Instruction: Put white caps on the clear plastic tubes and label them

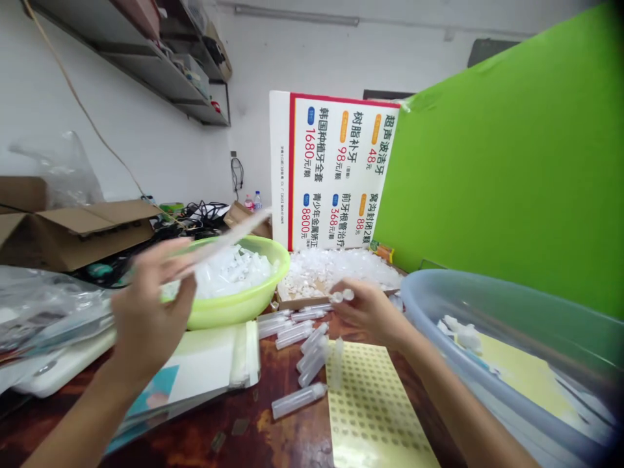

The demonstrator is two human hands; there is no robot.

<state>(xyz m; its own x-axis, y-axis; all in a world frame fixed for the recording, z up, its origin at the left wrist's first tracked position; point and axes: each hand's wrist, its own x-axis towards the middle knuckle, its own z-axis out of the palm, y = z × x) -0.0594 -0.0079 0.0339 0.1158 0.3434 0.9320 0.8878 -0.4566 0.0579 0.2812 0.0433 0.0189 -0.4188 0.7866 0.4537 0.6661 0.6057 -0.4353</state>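
Note:
My left hand (153,299) is raised in front of the yellow-green basin (234,315), thumb and fingers closed on a thin whitish translucent strip (234,234), blurred and seen nearly edge-on. Many clear plastic pieces (238,270) fill the basin behind it. Over the table's middle, my right hand (368,309) pinches small clear plastic tubes (342,296), their round ends toward me. Just below lie several clear capped tubes (298,400) in a loose group. One tube rests on a yellow sheet of round stickers (375,396).
A shallow cardboard tray (312,301) heaped with small white caps (336,270) stands behind the right hand. On the right is a large bluish tub (424,292). Flat plastic bags (209,357) are stacked at left. A printed board (336,175) and green panel (511,162) stand behind.

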